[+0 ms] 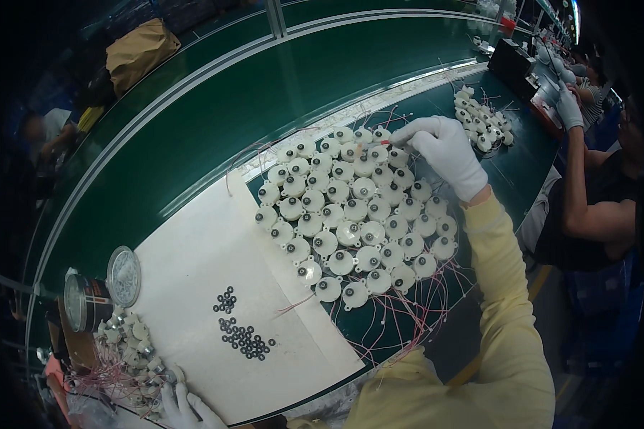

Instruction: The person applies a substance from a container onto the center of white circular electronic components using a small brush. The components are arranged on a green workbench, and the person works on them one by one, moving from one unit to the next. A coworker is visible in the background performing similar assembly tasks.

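My right hand [447,154], in a white glove, is closed in a pinch on a slim tool with a red part [384,142]. The tool reaches over the far edge of a large cluster of round white plastic motors [354,209], each with a dark centre and thin wires. At the lower left, my left hand [187,409], also gloved, has its fingers stretched out and apart. Its fingertips lie beside a heap of white motors with pink wires [130,347]; the lower part of this hand is cut off by the frame.
Small black rings [247,339] lie on a white sheet [193,250]. A tin [86,300] and a round clear lid [124,276] stand at the left. More motors [483,121] sit to the far right, near a black box [511,64]. A co-worker [601,200] sits at the right.
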Tool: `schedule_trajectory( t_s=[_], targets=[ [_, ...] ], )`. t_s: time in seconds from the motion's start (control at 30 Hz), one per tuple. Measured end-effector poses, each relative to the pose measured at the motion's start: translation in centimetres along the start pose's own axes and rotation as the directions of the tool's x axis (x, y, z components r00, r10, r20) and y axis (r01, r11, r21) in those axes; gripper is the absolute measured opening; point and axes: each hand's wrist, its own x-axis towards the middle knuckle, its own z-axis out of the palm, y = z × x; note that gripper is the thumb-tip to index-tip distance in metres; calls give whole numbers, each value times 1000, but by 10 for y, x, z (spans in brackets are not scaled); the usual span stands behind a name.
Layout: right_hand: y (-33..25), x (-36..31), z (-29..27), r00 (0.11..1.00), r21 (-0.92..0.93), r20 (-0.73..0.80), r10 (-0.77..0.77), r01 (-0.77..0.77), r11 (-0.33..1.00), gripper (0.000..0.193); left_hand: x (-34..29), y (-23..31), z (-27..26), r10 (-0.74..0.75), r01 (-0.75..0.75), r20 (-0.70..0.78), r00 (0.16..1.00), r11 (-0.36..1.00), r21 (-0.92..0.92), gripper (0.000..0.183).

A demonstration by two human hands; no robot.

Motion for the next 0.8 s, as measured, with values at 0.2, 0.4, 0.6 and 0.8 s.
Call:
schedule_trajectory(
  t_s=[0.2,0.4,0.6,0.8],
  targets=[
    [-1,-1,-7,997,199,6,78,-77,977,29,2,0,-1,-2,4,44,999,999,-45,22],
    [4,0,-9,995,287,32,98,-103,952,28,3,-1,-2,21,-20,39,999,999,-35,22],
    [5,1,-3,993,278,59,106,-119,953,26,1,-2,-1,36,-35,21,999,999,-18,22],
    [4,1,-3,988,290,76,135,-152,945,26,3,1,-2,38,-38,5,999,999,-10,22]
  ],
)
